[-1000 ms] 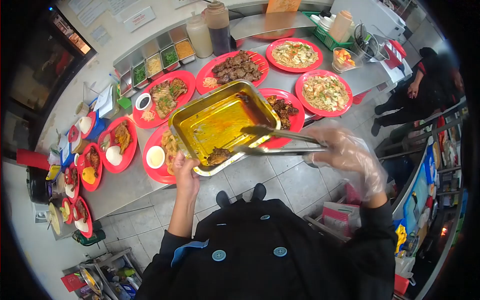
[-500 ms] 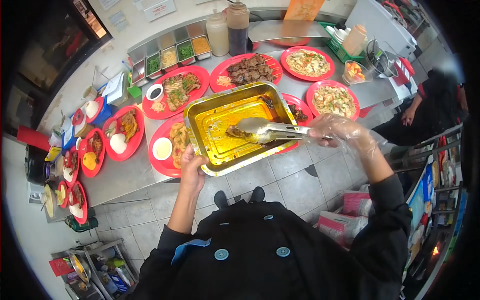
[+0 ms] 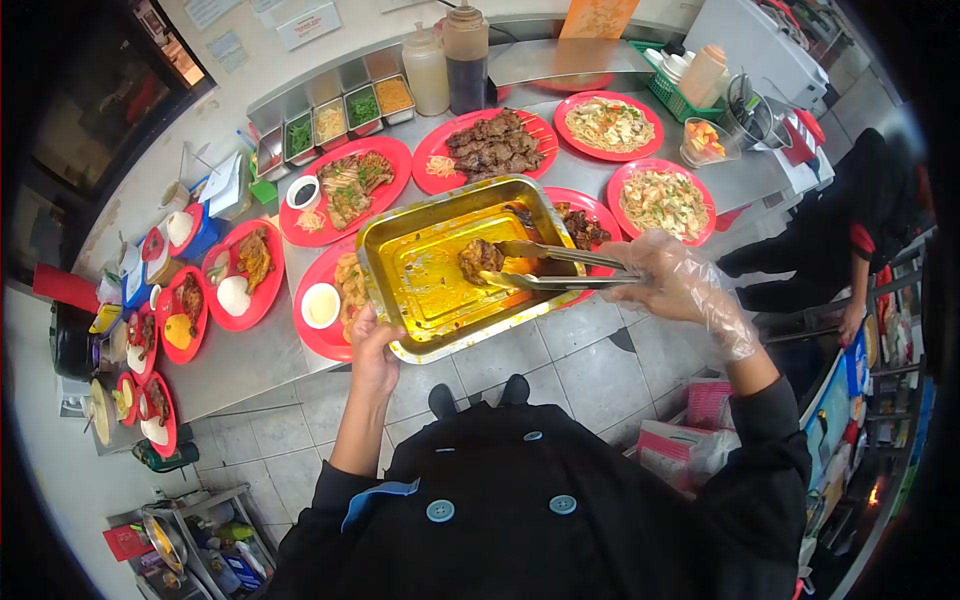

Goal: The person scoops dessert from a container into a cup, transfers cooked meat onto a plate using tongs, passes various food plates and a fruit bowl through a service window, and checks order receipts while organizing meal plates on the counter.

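My left hand grips the near left corner of a metal tray coated with yellow-orange sauce. In my right hand, which wears a clear plastic glove, are metal tongs reaching over the tray from the right. Their tips are at a browned piece of meat near the tray's middle. Dark residue lies at the tray's far right corner. Behind the tray is a red plate of meat skewers; a red plate with dark meat pieces is partly hidden by the tray and tongs.
Several red plates of food line the steel counter, including noodles and rice with meat. Topping bins and sauce bottles stand at the back. Another person is at the right, beside shelves.
The meat piece has moved from the tray's near edge toward its middle. The tongs have swung over and turned around it. The other person has shifted, with a hand now lower by the shelves.
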Demonstrator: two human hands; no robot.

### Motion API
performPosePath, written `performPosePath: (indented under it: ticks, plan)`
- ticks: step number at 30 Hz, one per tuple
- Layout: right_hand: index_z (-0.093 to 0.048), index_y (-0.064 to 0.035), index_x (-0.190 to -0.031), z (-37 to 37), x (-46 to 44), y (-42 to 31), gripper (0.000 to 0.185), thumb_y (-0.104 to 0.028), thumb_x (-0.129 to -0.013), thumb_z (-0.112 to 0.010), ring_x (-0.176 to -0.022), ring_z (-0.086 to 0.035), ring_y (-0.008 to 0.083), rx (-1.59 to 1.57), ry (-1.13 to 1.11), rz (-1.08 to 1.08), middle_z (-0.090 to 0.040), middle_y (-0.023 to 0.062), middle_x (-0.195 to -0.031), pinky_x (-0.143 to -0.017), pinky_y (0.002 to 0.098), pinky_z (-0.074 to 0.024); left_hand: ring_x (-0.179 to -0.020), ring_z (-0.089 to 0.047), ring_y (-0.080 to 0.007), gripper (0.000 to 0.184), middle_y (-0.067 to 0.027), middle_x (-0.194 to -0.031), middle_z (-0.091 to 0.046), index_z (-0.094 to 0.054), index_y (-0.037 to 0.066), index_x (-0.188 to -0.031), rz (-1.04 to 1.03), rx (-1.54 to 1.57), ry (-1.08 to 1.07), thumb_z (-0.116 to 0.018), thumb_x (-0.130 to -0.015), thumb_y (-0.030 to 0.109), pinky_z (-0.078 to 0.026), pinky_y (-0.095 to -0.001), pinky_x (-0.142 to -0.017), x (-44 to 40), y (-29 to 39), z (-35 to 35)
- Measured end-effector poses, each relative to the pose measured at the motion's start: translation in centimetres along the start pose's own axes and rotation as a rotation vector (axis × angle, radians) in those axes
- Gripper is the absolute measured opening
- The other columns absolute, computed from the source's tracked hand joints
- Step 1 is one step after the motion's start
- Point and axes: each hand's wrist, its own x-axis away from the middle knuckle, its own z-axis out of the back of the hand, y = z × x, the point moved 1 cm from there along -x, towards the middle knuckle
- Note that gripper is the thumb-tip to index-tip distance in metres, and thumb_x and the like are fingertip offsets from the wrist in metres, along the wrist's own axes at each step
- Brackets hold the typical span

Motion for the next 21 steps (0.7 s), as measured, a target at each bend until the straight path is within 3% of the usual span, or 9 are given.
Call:
performPosePath:
  ticks: [5,6,7,8,11,12,14,16,21]
  plan:
    - [-0.060,-0.0085,-0.111,0.9,0.1,2.5,0.048,-0.027,-0.069,-0.073,-0.085,-0.059,0.0269,-0.030,0.159,0.058,-0.061,0.0142,-0.086,-0.077,0.0380,-0.0460,-0.091,-0.060,-0.0161,0.051,-0.0083,-0.105,-0.061,-0.048,-0.001,-0.116,-0.094,-0.028,0.081,-0.048,-0.065,-0.008,-0.047,-0.0278,-0.082,0.7,1.7,0.6]
    - [-0.062,-0.0080,-0.109,3.2,0.3,1.8,0.045,-0.025,-0.069,-0.073,-0.086,-0.059,0.0256,-0.151,0.130,-0.082,-0.061,0.0139,-0.090,-0.077,0.0368,-0.0459,-0.091,-0.060,-0.0160,0.052,-0.0086,-0.104,-0.061,-0.048,0.000,-0.117,-0.116,-0.043,0.117,-0.048,-0.065,-0.008,-0.047,-0.0270,-0.081,0.8,2.0,1.4]
    - [-0.063,-0.0076,-0.106,4.4,0.5,1.4,0.041,-0.023,-0.069,-0.072,-0.088,-0.059,0.0242,-0.273,0.101,-0.223,-0.060,0.0137,-0.093,-0.077,0.0356,-0.0457,-0.076,-0.060,-0.0108,0.051,-0.0068,-0.099,-0.062,-0.049,-0.001,-0.116,-0.142,-0.061,0.187,-0.049,-0.065,-0.007,-0.048,-0.0208,-0.066,1.1,2.7,1.1]
    - [-0.064,-0.0042,-0.101,4.2,1.0,1.1,0.037,-0.015,-0.067,-0.072,-0.092,-0.058,0.0197,-0.708,0.272,-0.416,-0.061,0.0095,-0.092,-0.082,0.0313,-0.0437,-0.068,-0.056,-0.0079,0.050,-0.0056,-0.096,-0.062,-0.049,-0.001,-0.116,-0.142,-0.078,0.179,-0.050,-0.066,-0.006,-0.043,-0.0183,-0.057,1.2,3.0,2.4]
    - [-0.065,-0.0060,-0.092,5.1,-1.4,3.5,0.034,-0.019,-0.062,-0.072,-0.086,-0.058,0.0190,-0.173,0.233,-0.382,-0.061,0.0080,-0.087,-0.076,0.0290,-0.0438,-0.051,-0.043,-0.0014,0.048,-0.0024,-0.090,-0.061,-0.050,-0.001,-0.114,-0.198,-0.133,0.248,-0.051,-0.066,-0.004,-0.029,-0.0148,-0.041,1.3,3.9,4.2]
    - [-0.065,-0.0060,-0.092,5.2,-2.8,4.1,0.034,-0.019,-0.062,-0.072,-0.086,-0.058,0.0190,-0.174,0.236,-0.383,-0.061,0.0080,-0.087,-0.076,0.0290,-0.0438,-0.060,-0.051,-0.0052,0.046,-0.0044,-0.093,-0.061,-0.051,-0.001,-0.112,-0.215,-0.131,0.221,-0.049,-0.066,-0.004,-0.040,-0.0163,-0.051,1.6,4.6,3.8]
    - [-0.065,-0.0084,-0.086,4.9,-5.8,4.8,0.034,-0.023,-0.056,-0.072,-0.082,-0.058,0.0185,0.185,0.010,-0.443,-0.061,0.0063,-0.083,-0.071,0.0289,-0.0429,-0.067,-0.054,-0.0082,0.045,-0.0056,-0.094,-0.061,-0.050,-0.001,-0.111,-0.232,-0.126,0.248,-0.048,-0.066,-0.005,-0.044,-0.0189,-0.059,1.7,5.2,3.5]
    - [-0.065,-0.0089,-0.083,4.9,-7.4,5.2,0.033,-0.023,-0.055,-0.072,-0.081,-0.058,0.0185,0.113,0.022,-0.455,-0.061,0.0058,-0.082,-0.070,0.0296,-0.0429,-0.084,-0.059,-0.0160,0.043,-0.0086,-0.097,-0.060,-0.050,-0.003,-0.108,-0.243,-0.103,0.223,-0.045,-0.066,-0.005,-0.047,-0.0267,-0.081,1.8,5.3,4.0]
    - [-0.063,-0.0096,-0.078,6.5,-9.6,1.1,0.026,-0.019,-0.054,-0.069,-0.080,-0.058,0.0205,-0.001,-0.048,-0.449,-0.061,0.0054,-0.080,-0.067,0.0317,-0.0427,-0.083,-0.059,-0.0152,0.042,-0.0088,-0.097,-0.060,-0.050,-0.003,-0.107,-0.242,-0.080,0.249,-0.046,-0.066,-0.005,-0.047,-0.0262,-0.079,2.0,5.0,4.4]
